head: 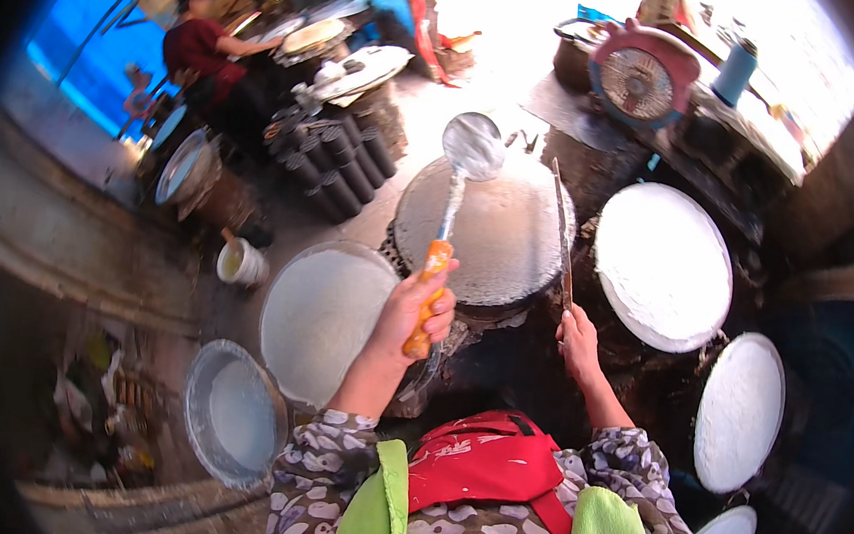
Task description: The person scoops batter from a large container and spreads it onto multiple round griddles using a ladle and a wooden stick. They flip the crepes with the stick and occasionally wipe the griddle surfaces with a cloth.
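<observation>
My left hand (414,315) is wrapped around the orange handle of a metal ladle (474,147), whose bowl is coated with white batter. The ladle's bowl appears over the far edge of a round griddle (475,233), which has a thin pale layer on its surface. In my right hand (579,341) is a long thin flat stick or spatula (562,229), seen along the griddle's right edge. Whether ladle or stick touches the griddle, I cannot tell. A round white-covered pan (325,319) lies beside my left wrist.
Lower left stands a metal basin (235,414) of white liquid, with a small white bucket (241,261) beyond. White-topped round pans (664,267) line the right side. Several dark perforated cylinders (338,158), probably coal briquettes, stand far left. Another person (203,46) works behind them. A fan (637,84) stands far right.
</observation>
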`<state>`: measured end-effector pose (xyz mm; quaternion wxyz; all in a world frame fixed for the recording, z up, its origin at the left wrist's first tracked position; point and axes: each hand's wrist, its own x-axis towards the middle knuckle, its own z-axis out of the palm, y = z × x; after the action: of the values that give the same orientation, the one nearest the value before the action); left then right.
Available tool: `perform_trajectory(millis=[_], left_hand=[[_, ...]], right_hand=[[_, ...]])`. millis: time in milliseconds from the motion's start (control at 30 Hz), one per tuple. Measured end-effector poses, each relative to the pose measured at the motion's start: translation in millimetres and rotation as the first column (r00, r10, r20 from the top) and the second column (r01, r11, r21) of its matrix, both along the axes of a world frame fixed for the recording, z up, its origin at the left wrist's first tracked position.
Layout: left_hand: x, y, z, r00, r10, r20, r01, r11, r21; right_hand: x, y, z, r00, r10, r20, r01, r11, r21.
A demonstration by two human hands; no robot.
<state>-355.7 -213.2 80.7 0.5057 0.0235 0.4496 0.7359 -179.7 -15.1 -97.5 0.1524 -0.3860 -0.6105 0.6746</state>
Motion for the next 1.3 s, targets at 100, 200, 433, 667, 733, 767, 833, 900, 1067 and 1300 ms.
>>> perform_trajectory(millis=[100, 200, 433, 667, 733, 767, 833, 900, 1067, 1300], left_hand=[[6, 50, -25, 0.992, -0.115, -0.046, 0.115, 0.993, -0.014], [17, 88, -55, 0.966, -0.151, -0.211, 0.122, 0.982, -0.141], [5, 105, -142, 0.327, -0.345, -0.88, -0.293, 0.848, -0.441], [-30, 102, -136, 0.263, -0.484, -0.835, -0.447, 0.706, -0.55], [-38, 99, -133, 0.301, -0.525, -0.796, -0.461, 0.65, -0.604], [-41, 97, -132, 0.301, -0.516, -0.802, -0.475, 0.649, -0.595], [-42, 96, -132, 0.297, -0.507, -0.81, -0.489, 0.648, -0.584], [-47, 98, -132, 0.292, -0.519, -0.803, -0.498, 0.635, -0.591], [-62, 89, -140, 0.33, -0.534, -0.778, -0.522, 0.584, -0.622], [-66, 69, -133, 0.338, -0.522, -0.783, -0.55, 0.566, -0.614]], right_hand=[[9, 9, -14, 0.999, -0.043, 0.027, 0.042, 0.998, 0.036], [9, 7, -29, 0.997, -0.069, 0.034, 0.062, 0.985, 0.164], [-10, -18, -6, 0.945, -0.075, 0.318, -0.063, 0.914, 0.402], [-52, -4, 12, 0.897, 0.024, 0.442, -0.298, 0.771, 0.563], [-43, 9, 15, 0.911, -0.033, 0.411, -0.249, 0.749, 0.614], [-41, 14, 13, 0.91, -0.058, 0.411, -0.228, 0.757, 0.612], [-46, 12, 11, 0.873, -0.006, 0.488, -0.329, 0.73, 0.599], [-70, 1, 8, 0.84, 0.055, 0.54, -0.42, 0.697, 0.582], [-81, 29, 21, 0.856, 0.1, 0.507, -0.45, 0.623, 0.639], [-99, 22, 18, 0.773, 0.241, 0.587, -0.62, 0.485, 0.617]])
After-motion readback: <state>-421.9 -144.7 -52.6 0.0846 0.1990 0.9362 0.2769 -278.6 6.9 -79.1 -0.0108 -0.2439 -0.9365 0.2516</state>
